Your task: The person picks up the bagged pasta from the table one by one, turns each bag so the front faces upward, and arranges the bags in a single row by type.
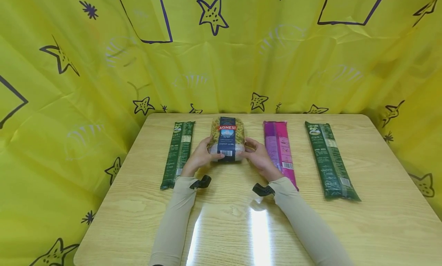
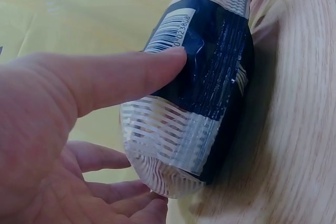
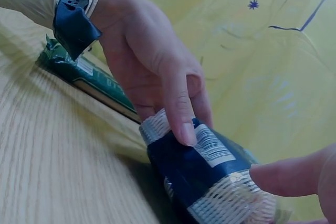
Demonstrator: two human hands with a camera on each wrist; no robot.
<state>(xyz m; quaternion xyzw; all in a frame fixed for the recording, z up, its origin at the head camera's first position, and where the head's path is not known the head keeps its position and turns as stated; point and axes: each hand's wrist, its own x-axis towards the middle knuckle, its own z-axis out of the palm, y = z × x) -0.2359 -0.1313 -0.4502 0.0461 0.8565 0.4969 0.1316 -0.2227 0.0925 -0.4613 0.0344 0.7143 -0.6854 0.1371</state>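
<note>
Both hands hold a bag of AGNESI pasta (image 1: pixel 226 132) between them, near the back of the table. My left hand (image 1: pixel 201 154) grips its left side, thumb over the front edge by the barcode. My right hand (image 1: pixel 259 157) grips the right side the same way. In the left wrist view the left thumb presses the bag's dark blue end (image 2: pixel 210 51), with several fingers below. The right wrist view shows the left hand (image 3: pixel 163 66) on the far side of the bag (image 3: pixel 184 169) and the right thumb (image 3: pixel 289 174) at the near side.
A green spaghetti packet (image 1: pixel 178 155) lies left of the bag. On the right are a pink and purple packet (image 1: pixel 279 151) and another green packet (image 1: pixel 329 160). All lie on the wooden table (image 1: pixel 221 220), with a yellow curtain (image 1: pixel 235 74) behind it.
</note>
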